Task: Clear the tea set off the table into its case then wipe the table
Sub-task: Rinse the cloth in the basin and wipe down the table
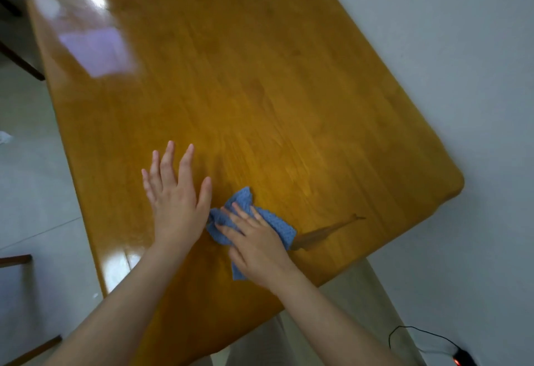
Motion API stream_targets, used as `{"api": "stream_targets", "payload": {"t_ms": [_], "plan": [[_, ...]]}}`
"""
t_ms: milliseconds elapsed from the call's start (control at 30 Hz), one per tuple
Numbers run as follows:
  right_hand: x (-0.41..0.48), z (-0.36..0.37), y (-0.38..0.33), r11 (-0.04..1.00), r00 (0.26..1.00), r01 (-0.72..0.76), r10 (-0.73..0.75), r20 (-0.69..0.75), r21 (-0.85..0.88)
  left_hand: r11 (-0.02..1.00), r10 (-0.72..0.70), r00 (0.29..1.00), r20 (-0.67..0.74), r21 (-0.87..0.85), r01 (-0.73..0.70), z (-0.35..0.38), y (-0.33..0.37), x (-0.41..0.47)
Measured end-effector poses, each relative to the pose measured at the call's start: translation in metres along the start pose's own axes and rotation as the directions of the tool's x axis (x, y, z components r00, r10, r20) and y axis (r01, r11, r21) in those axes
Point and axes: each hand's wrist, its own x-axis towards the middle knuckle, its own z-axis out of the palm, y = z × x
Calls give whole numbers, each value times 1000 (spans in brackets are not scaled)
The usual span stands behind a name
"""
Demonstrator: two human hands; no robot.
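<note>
Wipe step. No tea set and no case in view, so I judge the clearing done and the wiping underway.

My right hand [257, 244] lies flat on the blue cloth [241, 199], fingers fairly straight and pressing it down onto the table [260, 77]. It is not clenched round it. Whether my thumb hooks an edge I can't tell. The cloth is bunched under my palm and pokes out past my fingertips, on the outer side of my hand and back by my wrist.

My left hand [176, 204] is just beside it, palm down on bare wood with fingers spread. It holds nothing and nearly touches the cloth's inner edge. I judge it is bracing me.

Key relation: a dark streak [326, 233] starts right at the cloth's outer edge, on the side away from my left hand. Its long axis runs outward and slightly away from me, toward the table's rounded corner. The right hand is clearly nearer, and the left is on the wrong side.

Next likely move is to slide the cloth outward along that streak, keeping it flat. The corner is close beyond it, so I must stop short of the edge.

Beyond my fingertips is a wide stretch of tabletop, glare at the far end.
</note>
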Motion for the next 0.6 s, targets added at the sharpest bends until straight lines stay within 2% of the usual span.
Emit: {"api": "stream_targets", "payload": {"t_ms": [133,233,367,467,600], "plan": [[-33,2,22,959,989,145,-136,53,-243,1000,-15,1000,8,16,15,3,7,-9],[-52,-5,46,920,992,117,-123,8,-374,999,-9,1000,17,34,8,5,14,-16],[-71,-24,88,895,993,-80,34,-112,-439,999,-38,999,24,38,37,11,24,-24],[-80,-42,121,865,968,-233,161,-193,-445,998,-49,998,28,34,48,16,34,-29],[-88,-55,150,802,836,-520,406,-370,-295,998,-61,998,18,35,60,20,43,-33]]}}
